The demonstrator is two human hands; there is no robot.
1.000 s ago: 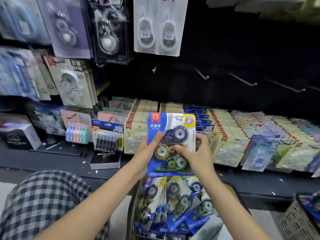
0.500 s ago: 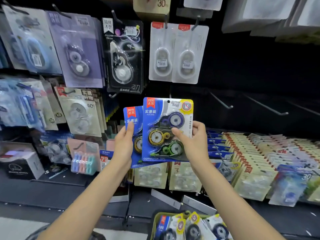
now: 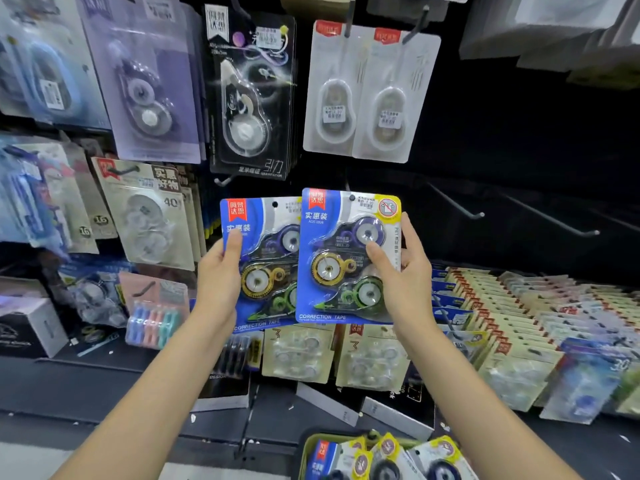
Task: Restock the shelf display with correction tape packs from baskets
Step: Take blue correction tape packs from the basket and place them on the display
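Head view: two blue correction tape packs held up at frame centre, in front of the dark pegboard. Left hand [image 3: 216, 282] grips the left pack [image 3: 266, 265] by its left edge, thumb on the front near the red label. Right hand [image 3: 403, 275] grips the right pack [image 3: 348, 258] by its right edge, thumb across the blister. Right pack overlaps the left pack's right side & sits slightly higher; both upright, hang holes at top. Bare pegs [image 3: 457, 202] stick out of the board at right of centre, nothing on them. Upper left & top centre: other tape packs hanging, incl. a black pack [image 3: 251, 98] and two white packs [image 3: 367, 95]. Lower right: rows of cream carded packs [image 3: 485, 306] standing on the shelf. Bottom centre: basket [image 3: 304, 448] w/ more blue packs [image 3: 381, 459] in it, partly cut off by the frame edge.
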